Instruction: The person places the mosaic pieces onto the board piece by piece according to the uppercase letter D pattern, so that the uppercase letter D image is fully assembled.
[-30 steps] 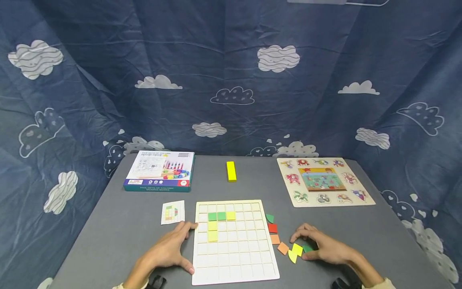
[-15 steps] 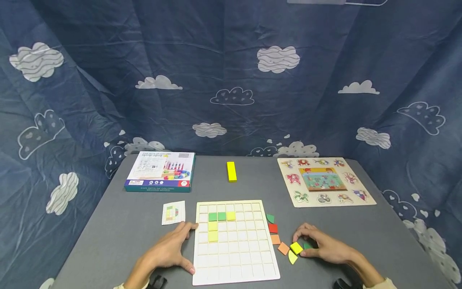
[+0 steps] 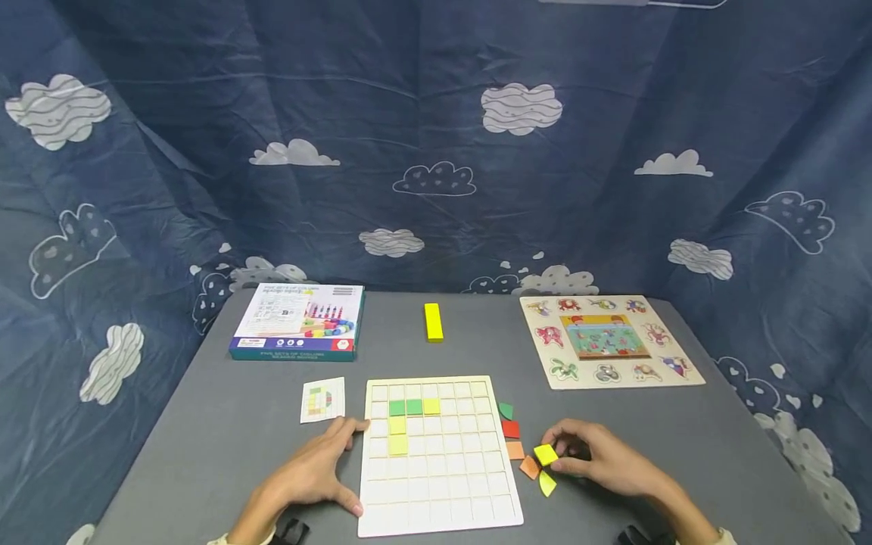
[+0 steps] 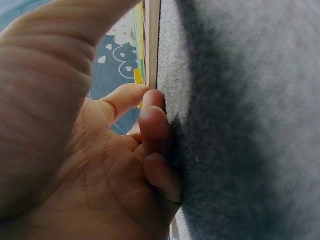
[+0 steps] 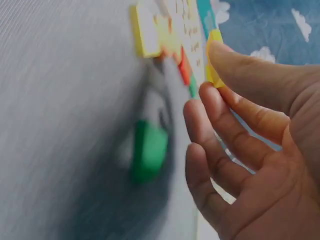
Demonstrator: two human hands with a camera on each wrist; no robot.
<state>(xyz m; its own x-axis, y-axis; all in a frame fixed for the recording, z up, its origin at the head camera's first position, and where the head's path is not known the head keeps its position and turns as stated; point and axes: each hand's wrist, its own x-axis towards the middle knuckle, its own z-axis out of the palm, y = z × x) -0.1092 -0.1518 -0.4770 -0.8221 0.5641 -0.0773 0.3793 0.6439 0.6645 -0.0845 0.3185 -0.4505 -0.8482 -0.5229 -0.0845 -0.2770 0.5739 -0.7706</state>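
A white grid board [image 3: 443, 492] lies on the grey table, with two green and several yellow square tiles in its upper left cells. My left hand [image 3: 309, 469] rests on the table with its spread thumb and fingertips touching the board's left edge. Right of the board, my right hand [image 3: 609, 460] pinches a yellow square tile [image 3: 545, 454] between thumb and fingers, raised off the table. Below it lies a yellow curved piece [image 3: 547, 484], beside orange squares [image 3: 529, 467], a red square [image 3: 510, 429] and a green curved piece [image 3: 506, 411]. In the right wrist view, another green piece [image 5: 149, 152] lies under that hand.
A small pattern card [image 3: 323, 400] lies left of the board. Behind it is a boxed bead set [image 3: 300, 322]. A yellow bar [image 3: 434, 322] lies at the back middle, and a sea-animal puzzle board [image 3: 555, 367] at the back right. A cloud-print curtain [image 3: 436, 113] hangs behind the table.
My right hand has picked up the yellow square from the loose pieces, tilting and lifting it, and moved slightly left with it. My left hand has stayed at the board's edge.
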